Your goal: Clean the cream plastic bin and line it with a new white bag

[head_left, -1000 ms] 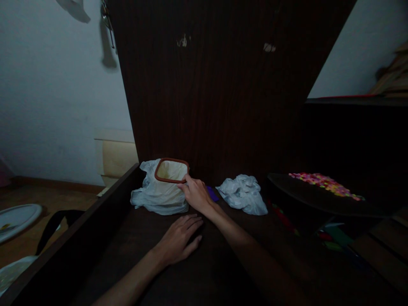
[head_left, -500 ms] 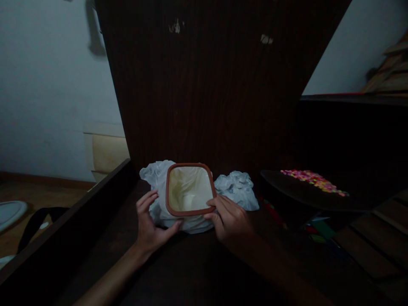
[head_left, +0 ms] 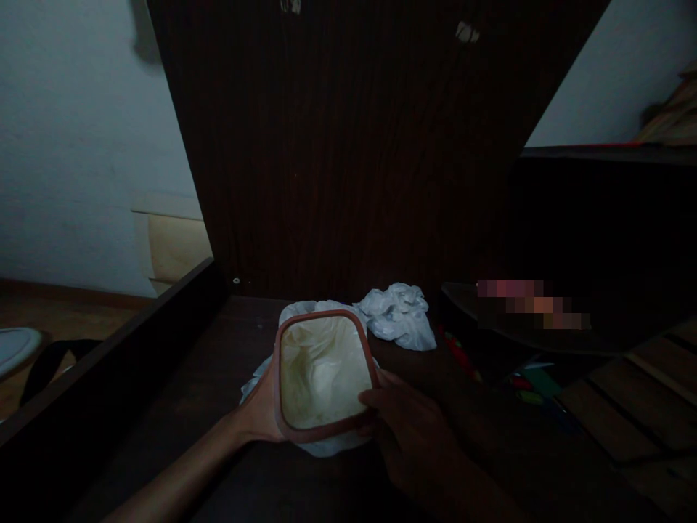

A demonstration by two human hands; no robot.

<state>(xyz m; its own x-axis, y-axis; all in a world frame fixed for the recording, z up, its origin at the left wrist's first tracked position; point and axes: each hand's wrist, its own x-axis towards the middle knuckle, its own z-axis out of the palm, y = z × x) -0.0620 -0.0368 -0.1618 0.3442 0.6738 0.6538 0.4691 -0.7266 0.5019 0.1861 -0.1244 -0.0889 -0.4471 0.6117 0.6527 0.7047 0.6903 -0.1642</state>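
A square bin [head_left: 325, 378] with a reddish-brown rim and a pale plastic bag lining it is held above the dark wooden surface, its mouth facing me. My left hand [head_left: 262, 408] presses against the bin's left side, its fingers hidden behind the bin and bag. My right hand [head_left: 406, 418] grips the lower right corner of the rim, with a finger over the edge. White plastic hangs around the outside and below the bin. A crumpled white plastic bag [head_left: 400, 316] lies just behind it to the right.
A dark upright panel [head_left: 348, 160] stands behind the bin. A low dark side board [head_left: 109, 349] runs along the left. At the right are a dark curved shelf [head_left: 490, 319] with a blurred pinkish patch, and small coloured items [head_left: 536, 388] beneath it.
The bin has come closer and lower, tilting slightly. My left hand has gone from loosely spread beside it to pressing its side. My right hand has moved down with the rim.
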